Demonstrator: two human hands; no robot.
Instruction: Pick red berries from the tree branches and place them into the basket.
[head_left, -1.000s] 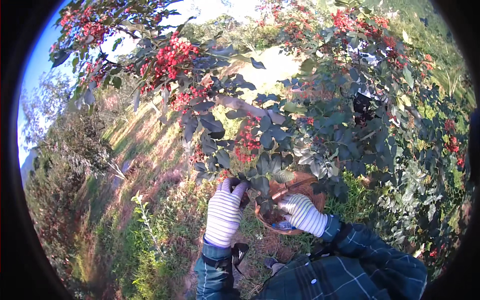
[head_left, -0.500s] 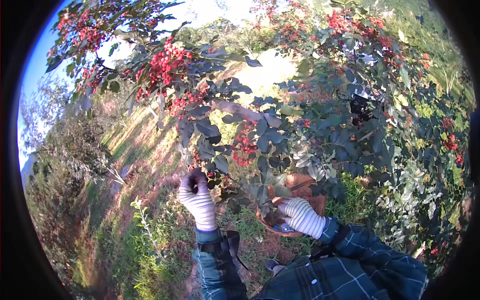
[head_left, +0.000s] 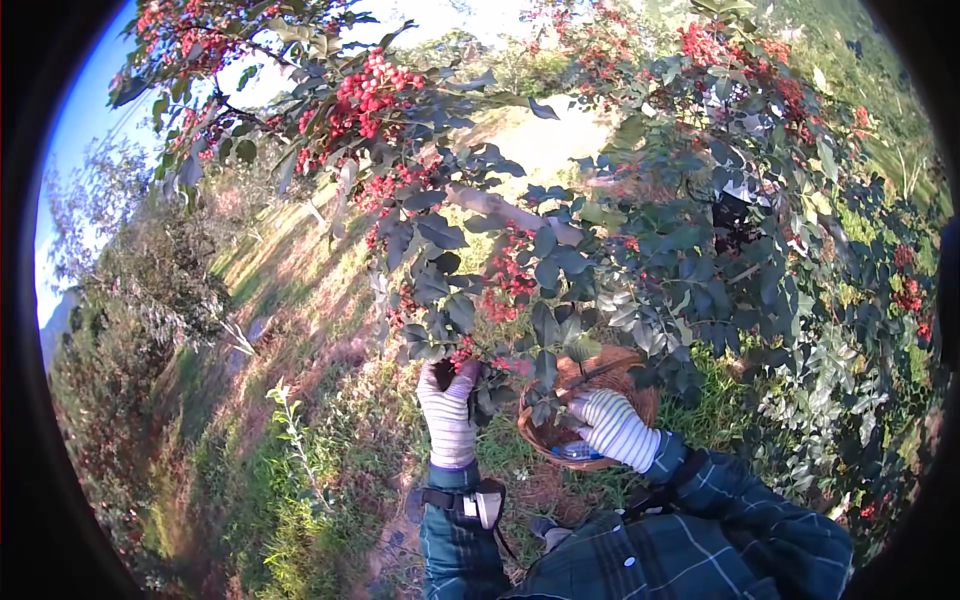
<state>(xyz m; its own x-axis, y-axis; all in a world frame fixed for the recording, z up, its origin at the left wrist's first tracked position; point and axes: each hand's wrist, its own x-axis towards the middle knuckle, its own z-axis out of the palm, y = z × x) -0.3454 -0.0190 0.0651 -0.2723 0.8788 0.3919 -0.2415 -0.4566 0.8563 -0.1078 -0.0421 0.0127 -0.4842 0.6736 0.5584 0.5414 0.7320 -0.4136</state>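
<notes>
My left hand point(head_left: 449, 420), in a striped glove with dark fingertips, is raised under the leaves of a berry shrub. Its fingers and thumb close at the lower side of a small red berry cluster point(head_left: 466, 354). Over the round woven basket point(head_left: 642, 372) is my right hand point(head_left: 611, 424), in the same kind of striped glove. Its fingers are curled, and leaves and shade hide the tips, so what they hold cannot be made out. Inside the basket lies something bluish-white point(head_left: 577, 451). Just above my left hand hangs a looser red berry bunch point(head_left: 510, 280).
A thick bare branch point(head_left: 510, 212) crosses ahead of my hands. Dense berry bunches point(head_left: 375, 95) hang upper left, more point(head_left: 735, 60) upper right. Dark leafy growth point(head_left: 690, 270) fills the right side. A thin young plant point(head_left: 292, 435) rises from the grassy slope at left.
My left hand has moved right and slightly down, coming to the red berry cluster under the leaves. The foliage has shifted right in view. My right hand stays over the basket.
</notes>
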